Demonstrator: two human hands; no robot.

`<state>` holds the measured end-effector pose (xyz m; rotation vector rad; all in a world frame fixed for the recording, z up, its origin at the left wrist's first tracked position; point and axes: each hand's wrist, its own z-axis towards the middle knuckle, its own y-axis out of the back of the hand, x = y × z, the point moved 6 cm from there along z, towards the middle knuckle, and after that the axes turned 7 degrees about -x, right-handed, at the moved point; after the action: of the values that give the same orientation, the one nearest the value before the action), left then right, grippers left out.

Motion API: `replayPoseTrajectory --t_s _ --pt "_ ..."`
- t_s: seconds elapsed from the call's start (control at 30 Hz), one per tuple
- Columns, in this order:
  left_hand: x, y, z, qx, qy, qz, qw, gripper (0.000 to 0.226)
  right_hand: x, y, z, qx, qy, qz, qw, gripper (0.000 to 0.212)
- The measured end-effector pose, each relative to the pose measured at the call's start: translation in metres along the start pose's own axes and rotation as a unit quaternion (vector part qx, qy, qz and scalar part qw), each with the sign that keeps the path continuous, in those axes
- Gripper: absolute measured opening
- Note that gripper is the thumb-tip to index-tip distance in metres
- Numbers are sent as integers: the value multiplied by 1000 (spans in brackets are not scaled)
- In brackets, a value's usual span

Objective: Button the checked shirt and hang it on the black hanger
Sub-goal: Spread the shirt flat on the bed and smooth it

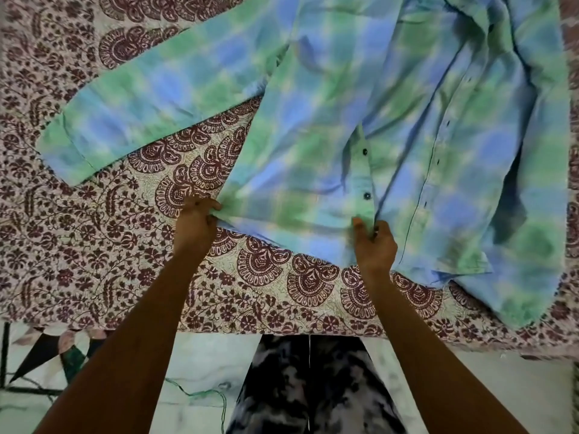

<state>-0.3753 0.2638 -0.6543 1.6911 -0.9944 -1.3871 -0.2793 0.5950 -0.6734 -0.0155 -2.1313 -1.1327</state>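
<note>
We have the soft blue-and-green checked cotton shirt spread front-up on a bed covered by a cream sheet printed with maroon flowers and fan shapes. The shirt lies straight ahead of us, its long axis running away from our body: hem nearest, collar end off the far edge of view. One long sleeve stretches out to our left across the sheet.

Our left hand pinches the hem corner at the shirt's outer side seam, fingers curled into the cloth. Our right hand pinches the bottom of the button placket, thumb on top and fingers underneath. Both hands are clamped on the same front panel, well apart, holding its lower edge taut.

Two small dark buttons show on that placket, just above our right hand. The matching strip of buttonholes runs along the other front panel, off to our right, so the right hand is the nearer one for bringing the two edges together. The front is open as it lies; we judge the buttoning not yet begun. The fabric is rumpled, with deep folds towards the far right. No black hanger is in view.
</note>
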Motion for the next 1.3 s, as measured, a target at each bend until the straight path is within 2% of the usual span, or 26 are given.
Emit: replayPoseTrajectory --t_s 0.07,0.13,0.2,0.27,0.37,0.53,0.6,0.7,0.8,0.87,0.9,0.93,1.0,1.07,1.17,1.2,1.3 --pt "4 -2 4 1 37 -4 999 26 -8 -4 -3 46 -10 -12 999 57" --pt "1 -2 6 1 39 -2 999 24 -1 -6 -9 87 63 -60 992 65" --pt "2 -3 3 6 27 -23 999 25 4 -8 -19 120 184 -152 963 63" --pt "7 -1 -3 14 23 -42 999 25 3 -10 -26 120 241 -228 936 53" --pt "9 5 -10 3 -18 -48 999 28 7 -8 -19 88 218 -256 938 36" --pt "14 9 -10 3 -59 -37 998 31 16 -11 2 161 199 -276 926 29" --pt "18 2 -11 37 -48 -14 998 29 17 -7 3 195 204 -308 909 30" --pt "16 -4 -11 102 -18 32 994 28 16 -2 -3 208 233 -402 861 33" --pt "11 0 3 179 -9 120 976 26 17 -2 -5 224 193 -422 857 38" --pt "9 1 22 248 -34 188 950 25 26 -5 3 230 141 -396 878 47" --pt "8 1 32 262 -36 187 946 29 31 -4 10 223 113 -371 894 48" --pt "3 1 47 253 -28 159 954 32 40 -3 21 199 87 -334 917 48" --pt "-16 4 76 183 3 73 980 23 57 0 46 137 23 -207 968 40" --pt "-45 5 105 114 24 22 993 20 78 -5 70 114 -30 -43 992 24" --pt "-102 0 152 28 13 -53 998 38 112 -26 112 149 -78 136 976 13" --pt "-118 -1 166 4 11 -80 997 38 123 -34 122 170 -96 165 967 7" --pt "-157 -8 208 -40 -4 -159 986 33 148 -54 152 238 -145 205 938 17"
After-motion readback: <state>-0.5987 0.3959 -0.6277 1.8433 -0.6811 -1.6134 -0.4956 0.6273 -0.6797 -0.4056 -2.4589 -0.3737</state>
